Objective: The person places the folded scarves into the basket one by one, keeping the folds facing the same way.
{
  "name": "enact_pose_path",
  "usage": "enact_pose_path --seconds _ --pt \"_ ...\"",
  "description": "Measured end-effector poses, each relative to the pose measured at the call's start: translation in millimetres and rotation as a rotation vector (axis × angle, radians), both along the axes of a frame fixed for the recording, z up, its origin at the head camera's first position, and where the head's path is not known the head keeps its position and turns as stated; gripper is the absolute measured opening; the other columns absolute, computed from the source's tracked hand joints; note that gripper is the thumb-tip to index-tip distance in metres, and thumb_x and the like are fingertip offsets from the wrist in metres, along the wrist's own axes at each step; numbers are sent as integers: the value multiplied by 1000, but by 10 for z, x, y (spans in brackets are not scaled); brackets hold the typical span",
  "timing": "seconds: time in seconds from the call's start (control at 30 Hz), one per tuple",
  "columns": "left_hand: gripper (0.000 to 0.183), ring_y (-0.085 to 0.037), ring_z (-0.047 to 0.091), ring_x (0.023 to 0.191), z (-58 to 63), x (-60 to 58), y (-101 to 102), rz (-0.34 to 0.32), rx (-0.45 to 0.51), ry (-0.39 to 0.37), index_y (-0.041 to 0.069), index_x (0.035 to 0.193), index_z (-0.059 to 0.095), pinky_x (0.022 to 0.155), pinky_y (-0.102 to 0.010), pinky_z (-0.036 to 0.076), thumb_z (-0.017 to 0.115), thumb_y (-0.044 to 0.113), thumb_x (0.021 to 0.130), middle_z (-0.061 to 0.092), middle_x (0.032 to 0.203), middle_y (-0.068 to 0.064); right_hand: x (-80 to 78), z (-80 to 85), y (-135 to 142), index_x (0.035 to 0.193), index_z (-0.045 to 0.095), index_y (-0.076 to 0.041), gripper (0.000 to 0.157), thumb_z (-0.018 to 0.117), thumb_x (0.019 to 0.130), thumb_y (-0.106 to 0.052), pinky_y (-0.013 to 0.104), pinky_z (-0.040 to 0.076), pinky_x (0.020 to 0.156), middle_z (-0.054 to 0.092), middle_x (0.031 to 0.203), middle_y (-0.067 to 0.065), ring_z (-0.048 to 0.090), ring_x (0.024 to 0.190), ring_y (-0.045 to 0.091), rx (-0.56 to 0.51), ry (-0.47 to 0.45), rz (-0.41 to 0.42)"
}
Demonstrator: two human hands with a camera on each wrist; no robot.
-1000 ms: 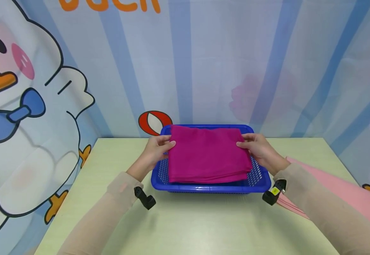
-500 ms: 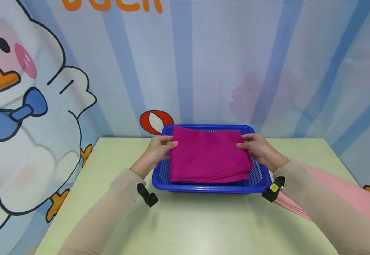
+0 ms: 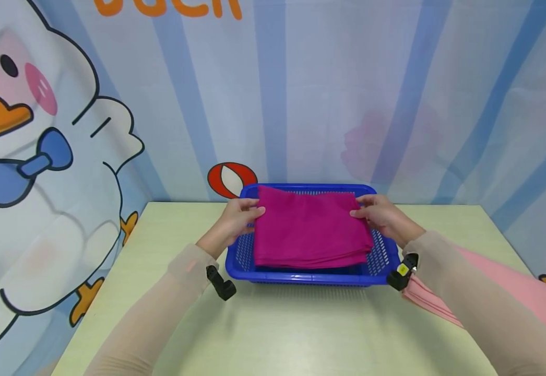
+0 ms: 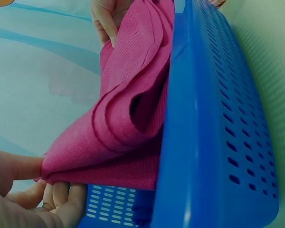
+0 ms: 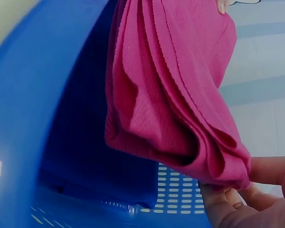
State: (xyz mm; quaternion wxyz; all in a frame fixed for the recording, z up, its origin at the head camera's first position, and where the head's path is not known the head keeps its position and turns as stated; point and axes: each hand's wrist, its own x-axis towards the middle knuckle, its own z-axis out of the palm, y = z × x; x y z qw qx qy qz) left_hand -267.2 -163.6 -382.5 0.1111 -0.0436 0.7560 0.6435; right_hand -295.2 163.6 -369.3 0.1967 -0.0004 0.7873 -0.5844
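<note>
Two sets of fingers (image 4: pixel 75 200), magenta cloth (image 3: pixel 312 228) pinched, barely moved

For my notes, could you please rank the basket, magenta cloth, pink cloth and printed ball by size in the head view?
Basket, by outline
Magenta cloth, pink cloth: order unsure, pink partly hidden
Printed ball

left grip (image 3: pixel 235 219) and right grip (image 3: pixel 382 214) hold magenta cloth (image 3: pixel 312 230) over basket (image 3: pixel 301 277)

The near tabletop (image 3: pixel 296 331) leaves passage, bounded behind by the blue basket (image 3: pixel 310 278) and rightward by pink cloth (image 3: pixel 519 286).
</note>
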Motion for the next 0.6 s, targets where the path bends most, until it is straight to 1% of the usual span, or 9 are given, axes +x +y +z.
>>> enact_pose_path --seconds 0.1,0.13,0.27,0.33,0.47,0.6 --pt "53 -34 61 118 6 -16 7 6 -3 -1 -2 149 42 99 -50 49 60 12 101 58 133 -21 -15 4 0 152 23 11 61 54 101 -2 17 51 69 39 139 22 49 88 12 16 -1 8" --pt "53 -34 61 118 6 -23 11 8 -5 -3 -2 149 43 99 -50 49 60 12 101 58 133 -21 -19 3 3 152 23 11 62 54 101 -2 17 50 69 40 136 21 48 89 12 21 -2 10" --pt "52 -33 61 117 -5 -60 24 18 -12 -18 -1 148 44 98 -49 50 61 12 100 59 132 -20 -40 0 12 152 21 11 63 55 100 -2 17 50 68 42 127 17 47 86 12 34 -6 18" --pt "52 -32 62 116 -11 -79 29 21 -16 -26 -1 148 45 98 -49 50 62 12 100 60 131 -20 -54 -4 20 152 22 12 63 55 100 -3 18 49 67 42 125 17 48 82 10 42 -6 24" --pt "52 -32 62 116 -13 -112 42 22 -23 -37 0 148 45 98 -49 50 62 12 100 60 130 -20 -78 -2 35 152 22 12 64 56 100 -2 18 50 67 43 124 16 47 83 12 55 -15 34" --pt "51 -32 61 116 -1 -128 55 22 -30 -45 0 147 45 98 -50 50 61 11 100 59 129 -20 -92 8 43 152 21 12 64 56 100 -1 19 49 67 43 114 13 46 83 13 55 -23 36"
